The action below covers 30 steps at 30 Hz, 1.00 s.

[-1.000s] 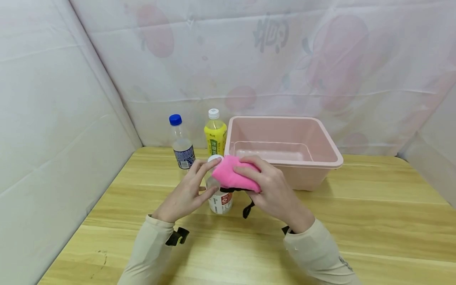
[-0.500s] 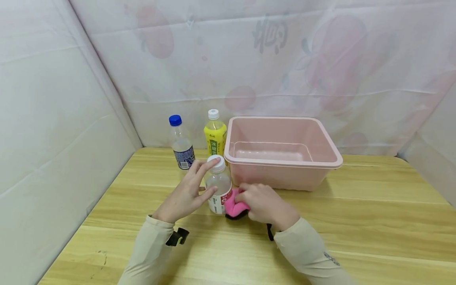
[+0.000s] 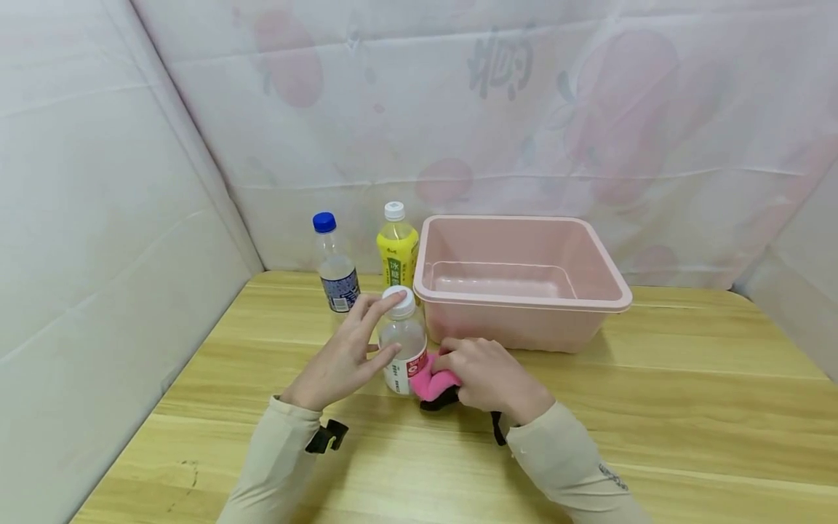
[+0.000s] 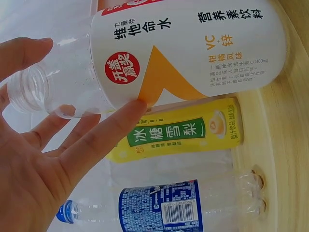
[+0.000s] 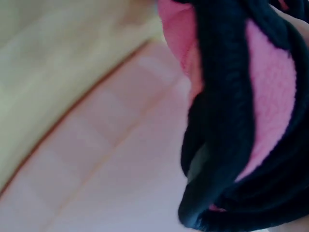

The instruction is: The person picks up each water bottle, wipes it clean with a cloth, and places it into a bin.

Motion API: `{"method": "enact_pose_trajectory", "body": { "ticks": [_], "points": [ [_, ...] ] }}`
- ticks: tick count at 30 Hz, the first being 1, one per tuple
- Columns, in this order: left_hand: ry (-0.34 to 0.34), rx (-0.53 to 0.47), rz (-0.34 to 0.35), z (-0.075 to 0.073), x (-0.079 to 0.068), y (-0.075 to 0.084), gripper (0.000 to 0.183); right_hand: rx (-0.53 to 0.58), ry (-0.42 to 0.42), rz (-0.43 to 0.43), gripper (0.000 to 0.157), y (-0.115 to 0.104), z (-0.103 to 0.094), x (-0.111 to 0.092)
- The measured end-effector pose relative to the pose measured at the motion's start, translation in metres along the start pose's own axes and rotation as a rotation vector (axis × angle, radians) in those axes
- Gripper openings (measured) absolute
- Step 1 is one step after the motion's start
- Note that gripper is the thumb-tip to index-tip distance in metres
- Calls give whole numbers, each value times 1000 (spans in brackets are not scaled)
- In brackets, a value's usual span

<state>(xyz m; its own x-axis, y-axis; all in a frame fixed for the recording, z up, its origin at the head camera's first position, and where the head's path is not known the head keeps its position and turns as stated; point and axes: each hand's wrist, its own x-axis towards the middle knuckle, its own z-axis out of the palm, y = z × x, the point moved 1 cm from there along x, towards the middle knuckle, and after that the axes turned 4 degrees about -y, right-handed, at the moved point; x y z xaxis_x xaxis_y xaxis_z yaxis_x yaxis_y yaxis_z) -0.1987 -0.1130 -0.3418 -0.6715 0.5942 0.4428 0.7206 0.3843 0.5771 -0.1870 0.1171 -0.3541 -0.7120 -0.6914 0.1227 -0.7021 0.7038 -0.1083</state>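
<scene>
The right hand (image 3: 487,375) is curled tight on a bunched pink plush cloth with black edging (image 3: 435,382), which meets the lower right side of a short clear plastic bottle with a white screw cap and a white label (image 3: 402,342). A second ago the cloth was up beside the cap and shoulder; it has since dropped to label height, and over the last half second it has shifted only slightly. This suggests that the wiping has moved from the upper part to the lower body.

The left hand (image 3: 347,356) has kept its place, fingers spread and fairly straight around the bottle's upper part, one fingertip on the cap. It seems to steady the bottle rather than clench it. The bottle stands upright on the pale wood-grain counter (image 3: 687,407), in front of the person.

Just behind it stands a bottle with a yellow wrap and a white cap (image 3: 397,251); behind and to the left is a clear bottle with a blue cap and a dark blue label (image 3: 337,280). A pale pink rectangular plastic tub (image 3: 511,324) sits close beyond the right hand and probably limits any wide sweep of the cloth on that side. A printed fabric backdrop (image 3: 393,109) closes off the rear.
</scene>
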Motion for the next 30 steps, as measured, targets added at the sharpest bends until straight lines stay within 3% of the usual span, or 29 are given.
{"method": "enact_pose_trajectory", "body": {
  "ticks": [8,16,22,30],
  "points": [
    [1,4,18,0,0,0,69,22,367,-89,50,-4,-24,-4],
    [4,28,48,0,0,-2,68,110,689,-187,57,-7,-33,-3],
    [1,17,58,1,1,-1,68,163,816,-217,51,-10,-36,-2],
    [-2,10,52,1,1,0,68,180,840,-214,51,-11,-37,-1]
  ]
}}
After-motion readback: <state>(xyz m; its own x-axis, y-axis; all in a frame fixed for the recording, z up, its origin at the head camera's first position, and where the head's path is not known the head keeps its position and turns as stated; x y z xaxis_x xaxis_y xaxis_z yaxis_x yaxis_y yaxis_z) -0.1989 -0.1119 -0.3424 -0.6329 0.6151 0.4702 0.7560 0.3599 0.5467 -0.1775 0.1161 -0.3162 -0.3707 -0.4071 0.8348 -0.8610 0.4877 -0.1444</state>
